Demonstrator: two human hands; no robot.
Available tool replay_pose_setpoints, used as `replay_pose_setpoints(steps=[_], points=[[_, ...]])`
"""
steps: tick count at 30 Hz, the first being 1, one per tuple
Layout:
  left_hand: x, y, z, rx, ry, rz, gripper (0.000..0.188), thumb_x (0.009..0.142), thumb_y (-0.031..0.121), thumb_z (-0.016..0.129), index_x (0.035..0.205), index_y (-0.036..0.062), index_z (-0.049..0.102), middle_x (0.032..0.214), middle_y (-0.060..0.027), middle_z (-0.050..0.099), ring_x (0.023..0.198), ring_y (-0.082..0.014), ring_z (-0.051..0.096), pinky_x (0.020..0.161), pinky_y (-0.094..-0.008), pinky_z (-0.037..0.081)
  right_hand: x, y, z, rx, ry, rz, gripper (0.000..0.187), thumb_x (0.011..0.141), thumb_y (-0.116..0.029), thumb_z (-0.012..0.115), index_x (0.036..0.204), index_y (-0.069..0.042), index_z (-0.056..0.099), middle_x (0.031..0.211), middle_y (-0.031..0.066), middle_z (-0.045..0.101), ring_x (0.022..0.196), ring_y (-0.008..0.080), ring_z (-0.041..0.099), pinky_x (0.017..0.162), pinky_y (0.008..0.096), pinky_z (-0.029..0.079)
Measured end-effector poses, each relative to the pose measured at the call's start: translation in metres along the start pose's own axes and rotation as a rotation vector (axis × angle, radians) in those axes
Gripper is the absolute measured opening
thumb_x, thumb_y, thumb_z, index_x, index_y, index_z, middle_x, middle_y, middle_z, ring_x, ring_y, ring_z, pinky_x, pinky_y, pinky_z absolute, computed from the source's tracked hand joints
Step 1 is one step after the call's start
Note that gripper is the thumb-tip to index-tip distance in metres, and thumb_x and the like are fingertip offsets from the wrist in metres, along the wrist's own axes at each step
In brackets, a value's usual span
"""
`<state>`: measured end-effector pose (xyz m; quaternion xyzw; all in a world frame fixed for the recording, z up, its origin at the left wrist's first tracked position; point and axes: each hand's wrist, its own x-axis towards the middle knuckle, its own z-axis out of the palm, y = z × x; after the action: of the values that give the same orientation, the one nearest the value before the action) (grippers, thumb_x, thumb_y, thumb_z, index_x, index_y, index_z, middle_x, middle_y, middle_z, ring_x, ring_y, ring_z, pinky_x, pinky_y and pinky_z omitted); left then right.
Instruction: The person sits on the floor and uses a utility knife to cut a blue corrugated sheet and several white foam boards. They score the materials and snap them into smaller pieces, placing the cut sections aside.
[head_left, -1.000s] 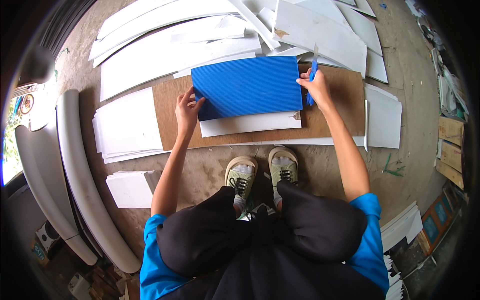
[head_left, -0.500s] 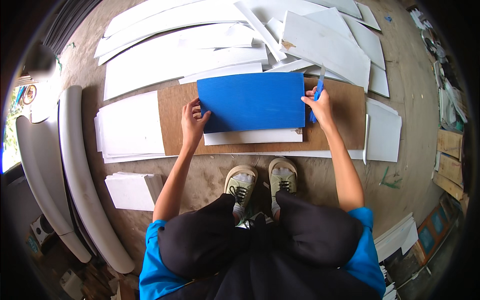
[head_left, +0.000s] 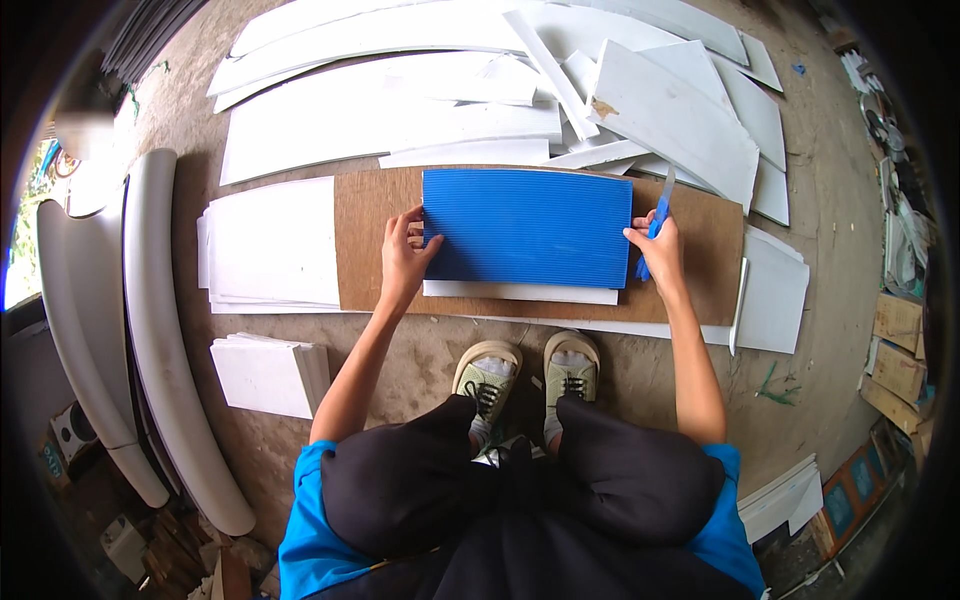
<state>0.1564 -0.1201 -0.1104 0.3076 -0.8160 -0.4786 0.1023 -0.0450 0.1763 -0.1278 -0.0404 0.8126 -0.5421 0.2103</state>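
A blue ribbed plastic sheet (head_left: 527, 228) lies over a white panel (head_left: 520, 293), whose front strip shows below it. Both rest on a brown wooden board (head_left: 380, 240). My left hand (head_left: 405, 258) grips the sheet's left edge, thumb on top and fingers curled at the side. In my right hand (head_left: 660, 250) is a utility knife (head_left: 658, 218) with a blue handle, its blade pointing away from me. The thumb and a finger of that hand also touch the sheet's right edge.
White panels and offcuts (head_left: 390, 120) lie beyond the board. More white sheets (head_left: 275, 240) extend from under it. A white stack (head_left: 265, 375) sits near left, beside long white rolls (head_left: 165, 330). My shoes (head_left: 487, 370) are just this side of the board.
The blue sheet has shifted slightly toward me over the white panel, covering its stained right corner. Both hands stay at the sheet's sides. The whole view has also shifted a little.
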Motion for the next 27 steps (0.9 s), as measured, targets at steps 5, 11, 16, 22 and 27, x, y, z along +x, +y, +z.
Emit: replay_pose_setpoints(steps=[5, 11, 16, 22, 27], points=[[0.001, -0.001, -0.001, -0.004, -0.005, 0.008, 0.046, 0.073, 0.004, 0.067, 0.115, 0.0025, 0.050, 0.101, -0.0094, 0.047, 0.078, -0.0136, 0.052, 0.067, -0.0245, 0.049, 0.002, 0.005, 0.001, 0.050, 0.002, -0.017, 0.038, 0.066, 0.003, 0.070, 0.092, -0.002, 0.043, 0.084, 0.0102, 0.057, 0.073, 0.0136, 0.058, 0.067, 0.0268, 0.049], [-0.004, -0.001, -0.004, -0.013, -0.014, -0.003, 0.046, 0.072, 0.004, 0.067, 0.115, 0.0017, 0.049, 0.102, -0.0093, 0.048, 0.078, -0.0132, 0.052, 0.066, -0.0239, 0.049, -0.006, -0.001, 0.001, -0.022, -0.026, 0.002, 0.033, 0.068, 0.003, 0.068, 0.089, -0.005, 0.043, 0.085, 0.0085, 0.057, 0.077, 0.0151, 0.059, 0.070, 0.0272, 0.049], [-0.003, -0.001, -0.003, -0.026, -0.007, 0.000, 0.046, 0.071, 0.003, 0.068, 0.114, 0.0014, 0.050, 0.103, -0.0092, 0.048, 0.078, -0.0128, 0.052, 0.065, -0.0233, 0.048, -0.006, -0.004, 0.001, -0.019, -0.003, 0.001, 0.033, 0.068, 0.003, 0.068, 0.089, -0.005, 0.043, 0.085, 0.0085, 0.058, 0.077, 0.0152, 0.060, 0.070, 0.0272, 0.049], [0.003, -0.004, -0.001, -0.022, -0.018, 0.017, 0.044, 0.072, 0.003, 0.068, 0.112, 0.0008, 0.051, 0.102, -0.0082, 0.048, 0.074, -0.0109, 0.050, 0.063, -0.0221, 0.048, 0.009, 0.005, 0.001, -0.010, 0.010, -0.043, 0.034, 0.065, 0.001, 0.071, 0.086, -0.003, 0.045, 0.081, 0.0083, 0.060, 0.071, 0.0140, 0.060, 0.065, 0.0267, 0.049], [0.004, -0.008, -0.001, -0.035, -0.030, -0.027, 0.042, 0.073, 0.004, 0.067, 0.112, 0.0014, 0.051, 0.103, -0.0074, 0.047, 0.075, -0.0104, 0.051, 0.065, -0.0219, 0.049, 0.009, -0.001, 0.001, -0.041, 0.015, -0.023, 0.034, 0.065, -0.003, 0.072, 0.085, -0.003, 0.046, 0.080, 0.0096, 0.062, 0.072, 0.0155, 0.062, 0.066, 0.0271, 0.049]])
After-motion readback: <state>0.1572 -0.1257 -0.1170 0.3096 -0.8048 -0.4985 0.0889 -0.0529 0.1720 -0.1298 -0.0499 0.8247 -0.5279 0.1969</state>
